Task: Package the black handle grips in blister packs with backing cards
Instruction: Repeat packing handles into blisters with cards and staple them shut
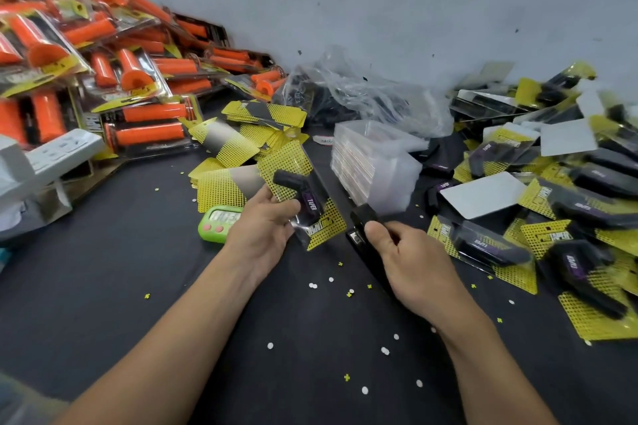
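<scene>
My left hand point(262, 228) grips a blister pack point(303, 200) with black handle grips inside and a yellow dotted backing card, held tilted above the dark table. My right hand point(411, 266) holds a black stapler point(362, 231) just right of the pack's lower edge, thumb on top. A stack of clear empty blisters point(373, 162) stands behind the hands. Loose yellow backing cards point(241, 145) lie fanned out to the left of it. A clear plastic bag point(362, 97) with black grips sits at the back.
Finished black-grip packs point(552, 210) pile up on the right. Orange-grip packs point(103, 62) heap at the back left. A green timer point(221, 222) lies by my left hand, a white power strip point(51, 155) at the left. Paper punch dots scatter over the dark table point(138, 286).
</scene>
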A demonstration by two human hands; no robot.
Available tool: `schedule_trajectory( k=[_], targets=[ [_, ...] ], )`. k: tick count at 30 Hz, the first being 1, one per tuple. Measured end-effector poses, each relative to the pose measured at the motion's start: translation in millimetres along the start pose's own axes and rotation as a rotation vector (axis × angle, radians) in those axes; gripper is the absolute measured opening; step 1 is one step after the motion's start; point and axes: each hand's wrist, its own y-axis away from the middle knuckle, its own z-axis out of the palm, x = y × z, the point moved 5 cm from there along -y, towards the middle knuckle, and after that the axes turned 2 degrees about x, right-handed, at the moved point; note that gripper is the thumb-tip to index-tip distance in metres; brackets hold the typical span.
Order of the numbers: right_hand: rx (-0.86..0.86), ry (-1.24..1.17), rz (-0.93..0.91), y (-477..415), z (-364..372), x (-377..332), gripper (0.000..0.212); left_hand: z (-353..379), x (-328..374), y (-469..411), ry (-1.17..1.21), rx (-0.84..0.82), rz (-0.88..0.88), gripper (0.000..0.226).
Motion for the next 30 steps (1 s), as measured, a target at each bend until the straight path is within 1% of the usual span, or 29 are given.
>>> schedule_trajectory(
  k=[2, 5, 7, 10, 11, 14, 16, 19, 20, 22, 23, 25, 30],
  targets=[
    [-0.066, -0.053, -0.016, 3.3, 3.4, 0.6, 0.065, -1.2, 1.6, -0.3, 0.088, -0.038, -0.031, 0.044],
    [-0.168, -0.160, 0.019, 7.8, 9.1, -2.9, 0.062, -1.6, 2.2, 0.4, 0.216, -0.105, -0.071, 0.033],
    [-0.201, -0.195, 0.006, 10.3, 10.0, -3.7, 0.068, 3.2, 2.5, 2.5, 0.252, -0.168, -0.085, 0.032],
    [-0.161, -0.243, -0.037, 13.3, 6.4, -5.1, 0.071, 12.3, 2.4, 6.9, 0.253, -0.269, -0.084, 0.031],
    [-0.137, -0.256, -0.057, 14.3, 5.3, -6.0, 0.070, 13.5, 2.9, 6.9, 0.252, -0.278, -0.081, 0.032],
    [-0.079, -0.314, -0.103, 14.8, 4.1, -9.7, 0.070, 10.9, 5.3, 5.7, 0.275, -0.245, -0.065, 0.035],
    [-0.074, -0.386, -0.097, 13.4, 4.1, -11.5, 0.069, 8.6, 6.2, 5.8, 0.260, -0.235, -0.059, 0.037],
    [-0.090, -0.469, -0.085, 11.5, 5.2, -10.8, 0.069, 11.2, 5.1, 8.1, 0.201, -0.268, -0.080, 0.032],
    [-0.089, -0.481, -0.083, 11.5, 5.6, -10.9, 0.070, 13.0, 4.6, 9.2, 0.202, -0.279, -0.097, 0.045],
    [-0.084, -0.498, -0.092, 12.1, 7.4, -12.3, 0.070, 12.8, 2.5, 7.9, 0.203, -0.297, -0.128, 0.097],
    [-0.079, -0.507, -0.098, 12.5, 8.4, -13.3, 0.069, 13.2, 2.0, 7.7, 0.188, -0.311, -0.132, 0.110],
    [-0.059, -0.527, -0.098, 13.1, 9.5, -14.7, 0.069, 14.9, 1.5, 8.6, 0.166, -0.331, -0.133, 0.118],
    [-0.018, -0.560, -0.093, 14.3, 7.4, -15.4, 0.065, 14.7, 3.1, 6.9, 0.210, -0.317, -0.116, 0.119]
  ],
)
